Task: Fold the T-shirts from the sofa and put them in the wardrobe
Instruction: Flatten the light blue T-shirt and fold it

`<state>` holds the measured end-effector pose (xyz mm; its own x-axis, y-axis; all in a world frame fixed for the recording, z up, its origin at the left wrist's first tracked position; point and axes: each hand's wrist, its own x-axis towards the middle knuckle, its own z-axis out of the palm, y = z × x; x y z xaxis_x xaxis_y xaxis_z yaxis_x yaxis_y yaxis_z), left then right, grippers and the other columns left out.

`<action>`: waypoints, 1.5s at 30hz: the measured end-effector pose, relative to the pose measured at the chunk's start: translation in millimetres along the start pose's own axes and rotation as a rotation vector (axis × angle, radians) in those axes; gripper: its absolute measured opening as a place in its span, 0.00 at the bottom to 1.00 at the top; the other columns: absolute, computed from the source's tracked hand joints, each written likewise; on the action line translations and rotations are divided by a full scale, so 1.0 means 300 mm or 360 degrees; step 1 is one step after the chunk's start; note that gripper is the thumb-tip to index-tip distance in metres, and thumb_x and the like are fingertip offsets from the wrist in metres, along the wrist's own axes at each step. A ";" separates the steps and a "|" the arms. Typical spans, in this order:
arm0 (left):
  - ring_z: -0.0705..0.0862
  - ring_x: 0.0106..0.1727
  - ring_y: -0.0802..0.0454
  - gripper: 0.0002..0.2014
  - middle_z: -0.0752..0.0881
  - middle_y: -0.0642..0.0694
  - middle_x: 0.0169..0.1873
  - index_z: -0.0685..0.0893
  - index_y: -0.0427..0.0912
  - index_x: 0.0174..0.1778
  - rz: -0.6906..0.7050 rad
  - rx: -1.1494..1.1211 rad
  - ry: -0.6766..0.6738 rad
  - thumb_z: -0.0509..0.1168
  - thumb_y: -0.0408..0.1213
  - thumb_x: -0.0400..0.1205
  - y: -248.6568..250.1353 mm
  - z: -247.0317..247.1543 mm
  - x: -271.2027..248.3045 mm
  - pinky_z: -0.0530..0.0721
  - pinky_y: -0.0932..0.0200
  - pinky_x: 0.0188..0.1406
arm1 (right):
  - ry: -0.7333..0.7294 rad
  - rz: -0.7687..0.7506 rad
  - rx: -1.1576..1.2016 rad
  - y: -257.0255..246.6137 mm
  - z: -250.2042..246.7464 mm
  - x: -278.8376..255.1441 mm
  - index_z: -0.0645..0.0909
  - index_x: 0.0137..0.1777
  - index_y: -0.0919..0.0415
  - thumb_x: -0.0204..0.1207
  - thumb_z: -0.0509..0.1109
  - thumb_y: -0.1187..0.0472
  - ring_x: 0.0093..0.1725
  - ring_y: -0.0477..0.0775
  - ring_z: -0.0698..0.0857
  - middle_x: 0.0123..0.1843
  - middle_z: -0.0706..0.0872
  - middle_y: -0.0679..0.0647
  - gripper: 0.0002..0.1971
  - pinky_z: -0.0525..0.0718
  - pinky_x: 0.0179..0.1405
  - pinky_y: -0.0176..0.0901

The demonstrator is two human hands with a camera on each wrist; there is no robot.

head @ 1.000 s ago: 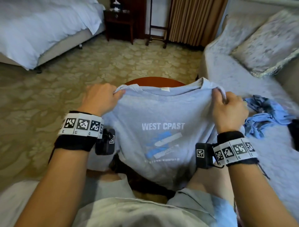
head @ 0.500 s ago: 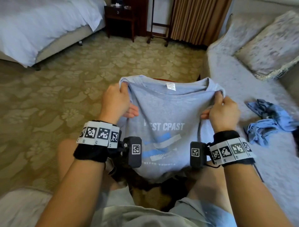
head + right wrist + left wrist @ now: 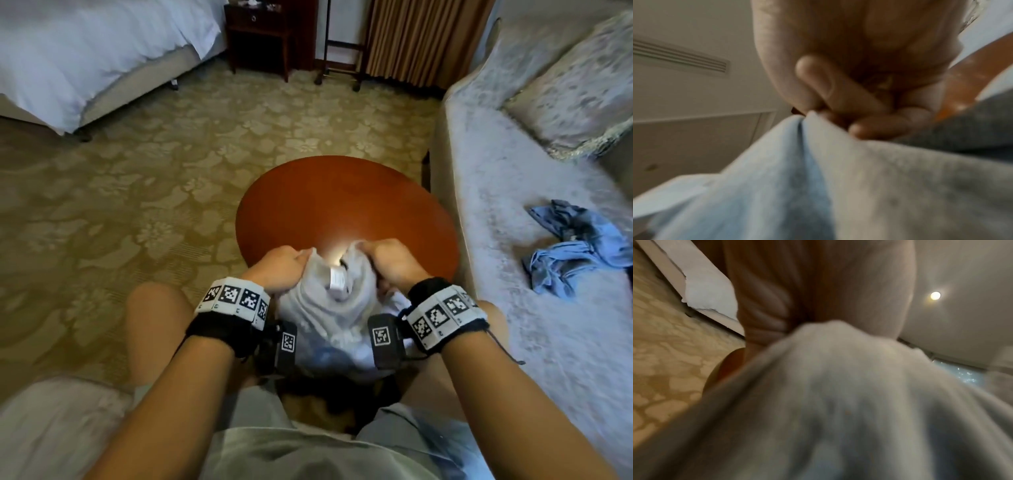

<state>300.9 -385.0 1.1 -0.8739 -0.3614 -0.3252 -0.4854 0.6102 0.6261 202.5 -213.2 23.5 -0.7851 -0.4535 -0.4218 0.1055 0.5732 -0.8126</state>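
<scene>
Head view, grey T-shirt point(image 3: 329, 308) bunched, fingers point(image 3: 301, 255) gripping both sides

Dim warm light, table point(image 3: 342, 202) glare, blurred wrist views

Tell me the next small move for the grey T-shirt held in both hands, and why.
Probably carry the grey T-shirt forward and spread it flat on the round table. The left hand and right hand each keep a grip on the shirt's top edge, close together, so the cloth hangs bunched over the lap. It is not yet folded, and the tabletop lies just ahead.
</scene>
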 end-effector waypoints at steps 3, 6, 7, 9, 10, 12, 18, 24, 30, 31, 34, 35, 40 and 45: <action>0.81 0.43 0.40 0.27 0.81 0.38 0.36 0.81 0.34 0.41 0.0052 0.0097 0.0412 0.45 0.49 0.91 0.013 -0.063 0.012 0.73 0.55 0.42 | 0.0464 -0.0220 0.0072 -0.049 -0.059 0.019 0.84 0.38 0.63 0.82 0.63 0.54 0.28 0.54 0.79 0.28 0.81 0.53 0.16 0.75 0.27 0.42; 0.82 0.43 0.36 0.27 0.83 0.33 0.39 0.83 0.30 0.52 -0.0062 0.0209 0.0930 0.43 0.45 0.91 0.027 -0.154 0.012 0.74 0.48 0.42 | 0.1042 -0.0296 -0.0158 -0.049 -0.133 0.043 0.85 0.47 0.67 0.87 0.56 0.52 0.42 0.64 0.85 0.37 0.87 0.61 0.22 0.79 0.41 0.44; 0.83 0.47 0.32 0.28 0.85 0.29 0.43 0.83 0.27 0.52 -0.0137 0.0209 0.1117 0.43 0.45 0.91 0.033 -0.184 0.009 0.75 0.45 0.45 | 0.1226 -0.0282 -0.0180 -0.041 -0.153 0.047 0.85 0.51 0.68 0.87 0.56 0.50 0.51 0.68 0.85 0.45 0.89 0.66 0.23 0.80 0.48 0.49; 0.82 0.54 0.28 0.25 0.85 0.24 0.52 0.82 0.25 0.54 -0.0187 0.0169 0.1413 0.46 0.42 0.91 0.052 -0.228 0.000 0.71 0.45 0.50 | 0.1441 -0.0303 -0.0175 -0.024 -0.174 0.053 0.83 0.58 0.68 0.87 0.57 0.49 0.60 0.73 0.81 0.57 0.86 0.70 0.22 0.75 0.53 0.53; 0.82 0.55 0.27 0.23 0.84 0.23 0.53 0.81 0.25 0.57 -0.0142 0.0119 0.1528 0.47 0.40 0.91 0.066 -0.236 0.001 0.68 0.47 0.49 | 0.1481 -0.0360 -0.0162 -0.016 -0.171 0.063 0.82 0.60 0.67 0.87 0.57 0.49 0.61 0.72 0.81 0.58 0.86 0.70 0.21 0.73 0.53 0.51; 0.81 0.56 0.25 0.20 0.84 0.23 0.55 0.79 0.27 0.64 0.0067 -0.0081 0.1680 0.49 0.37 0.91 0.103 -0.238 0.009 0.65 0.49 0.49 | 0.1523 -0.0578 -0.0093 -0.015 -0.157 0.087 0.82 0.65 0.62 0.86 0.57 0.50 0.63 0.67 0.80 0.61 0.86 0.66 0.20 0.71 0.57 0.46; 0.57 0.81 0.31 0.33 0.55 0.25 0.81 0.44 0.30 0.84 0.0340 -0.0198 0.1697 0.51 0.41 0.89 0.150 -0.200 0.112 0.54 0.48 0.79 | 0.1788 -0.1159 -0.0174 -0.040 -0.194 0.146 0.72 0.78 0.57 0.85 0.55 0.56 0.68 0.64 0.76 0.67 0.81 0.64 0.23 0.66 0.72 0.43; 0.51 0.83 0.30 0.51 0.52 0.27 0.82 0.36 0.29 0.82 0.0183 0.0215 0.1299 0.65 0.40 0.74 0.121 -0.176 0.302 0.43 0.34 0.81 | 0.1518 -0.1095 -0.0162 -0.040 -0.224 0.298 0.57 0.85 0.66 0.75 0.59 0.74 0.71 0.67 0.69 0.74 0.73 0.69 0.36 0.53 0.72 0.26; 0.46 0.82 0.26 0.50 0.46 0.25 0.82 0.28 0.47 0.82 -0.0160 0.0339 0.0735 0.63 0.51 0.82 0.173 -0.244 0.632 0.51 0.31 0.79 | 0.0894 -0.0753 -0.0324 -0.135 -0.266 0.586 0.40 0.87 0.55 0.72 0.64 0.74 0.47 0.65 0.83 0.55 0.82 0.69 0.49 0.78 0.50 0.43; 0.48 0.81 0.23 0.48 0.45 0.23 0.81 0.25 0.52 0.81 -0.0249 0.0417 0.0542 0.60 0.53 0.83 0.172 -0.246 0.679 0.55 0.28 0.78 | 0.0704 -0.0669 -0.0377 -0.149 -0.265 0.616 0.36 0.87 0.52 0.72 0.64 0.75 0.47 0.64 0.85 0.55 0.83 0.68 0.51 0.81 0.45 0.45; 0.45 0.80 0.19 0.44 0.37 0.25 0.81 0.22 0.56 0.79 -0.0416 0.0659 0.0196 0.53 0.58 0.85 0.175 -0.179 0.700 0.55 0.21 0.74 | 0.0484 -0.0352 -0.0562 -0.099 -0.224 0.632 0.34 0.86 0.50 0.78 0.65 0.69 0.57 0.66 0.84 0.67 0.80 0.68 0.48 0.81 0.50 0.50; 0.43 0.81 0.20 0.43 0.34 0.27 0.81 0.22 0.56 0.79 -0.0403 0.0679 0.0128 0.51 0.61 0.84 0.173 -0.126 0.670 0.53 0.20 0.73 | 0.0491 -0.0282 -0.0639 -0.053 -0.195 0.609 0.36 0.86 0.50 0.80 0.64 0.65 0.64 0.66 0.81 0.73 0.76 0.67 0.45 0.80 0.59 0.53; 0.25 0.78 0.28 0.42 0.24 0.40 0.80 0.29 0.63 0.80 -0.0346 0.0769 -0.0126 0.38 0.77 0.76 0.126 0.108 0.584 0.34 0.14 0.68 | 0.0152 0.0172 -0.1102 0.121 -0.112 0.564 0.35 0.85 0.38 0.84 0.46 0.37 0.84 0.57 0.28 0.86 0.28 0.50 0.34 0.30 0.79 0.72; 0.20 0.76 0.31 0.45 0.19 0.43 0.77 0.28 0.68 0.79 -0.0270 0.0842 -0.0221 0.40 0.81 0.71 0.125 0.056 0.711 0.29 0.16 0.65 | 0.0069 0.0277 -0.1206 0.104 -0.169 0.639 0.28 0.81 0.32 0.80 0.42 0.28 0.81 0.59 0.22 0.83 0.21 0.46 0.36 0.27 0.75 0.77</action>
<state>95.8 -427.4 -56.8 -0.7605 -0.4108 -0.5029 -0.5358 0.8345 0.1287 24.4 -247.6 -62.2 -0.8203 -0.2960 -0.4895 -0.2041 0.9508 -0.2330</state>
